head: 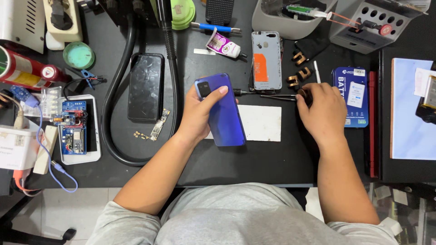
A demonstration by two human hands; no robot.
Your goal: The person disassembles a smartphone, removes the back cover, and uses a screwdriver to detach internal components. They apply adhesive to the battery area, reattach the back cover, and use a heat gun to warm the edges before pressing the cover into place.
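**Blue phone held steady, tweezers under the other hand**

We have our left hand (200, 113) wrapped around a blue smartphone (223, 111), back cover up, thumb laid across its upper part near the camera block; the phone sits tilted over the black work mat (254, 159), its lower end overlapping a white card (261, 122). Our right hand (321, 111) is curled knuckles-up over the handle end of a pair of metal tweezers (272, 96), whose tips point at the phone's upper right edge. We cannot tell how firmly the fingers pinch them.

To do this well, we judge that the left hand should keep the phone braced against the mat so it cannot pivot, while the tweezers stay low and level with the edge.

Room is tight on the far side: a grey phone back cover (266, 60) lies just beyond the tweezers, with small brass clips (299, 68) beside it. A blue battery box (350, 95) sits close to the right hand. To the left, a dark phone (146, 86) and black hose (113, 113) stand apart. The near edge of the mat is open.
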